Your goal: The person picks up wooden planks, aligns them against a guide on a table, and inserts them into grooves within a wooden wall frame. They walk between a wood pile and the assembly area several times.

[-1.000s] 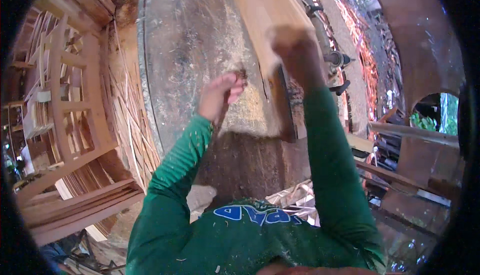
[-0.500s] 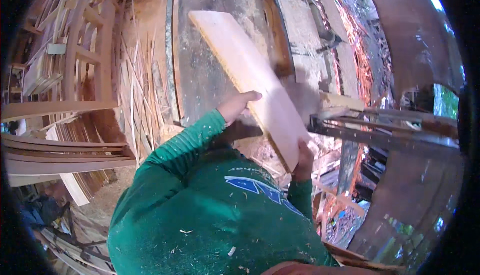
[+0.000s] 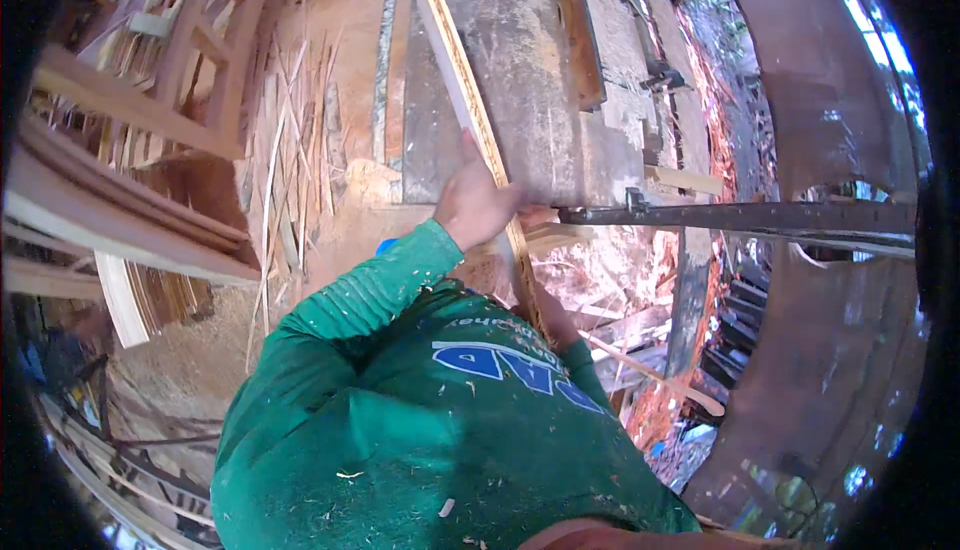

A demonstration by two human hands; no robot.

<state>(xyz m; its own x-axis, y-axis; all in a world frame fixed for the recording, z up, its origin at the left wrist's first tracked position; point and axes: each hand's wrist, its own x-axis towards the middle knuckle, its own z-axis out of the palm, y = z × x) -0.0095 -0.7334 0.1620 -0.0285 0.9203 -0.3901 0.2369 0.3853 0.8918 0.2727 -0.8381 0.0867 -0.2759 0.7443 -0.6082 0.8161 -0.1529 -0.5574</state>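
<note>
A long pale wooden board (image 3: pixel 474 100) is tilted up on edge, its rough, bark-coloured narrow side facing up toward me. My left hand (image 3: pixel 478 200) wraps over this edge around the board's middle, with the thumb across the edge and the fingers on the left face. At the near end, close to my body, my right hand (image 3: pixel 556 318) grips the board from its right side; most of its fingers are hidden behind the wood. The board's far end reaches over a worn, sawdust-covered bench top (image 3: pixel 530 140).
A dark metal bar (image 3: pixel 740 216) juts in from the right, close to the board. Thin offcut strips (image 3: pixel 285 160) lie on the sawdust floor at left. Farther left stand a wooden frame (image 3: pixel 140 105) and stacked boards (image 3: pixel 150 295). Wood scraps lie beneath the bar.
The board has turned from flat, broad face up, onto its edge, and its far end has swung farther away. Both hands have stayed on it while my view shifted.
</note>
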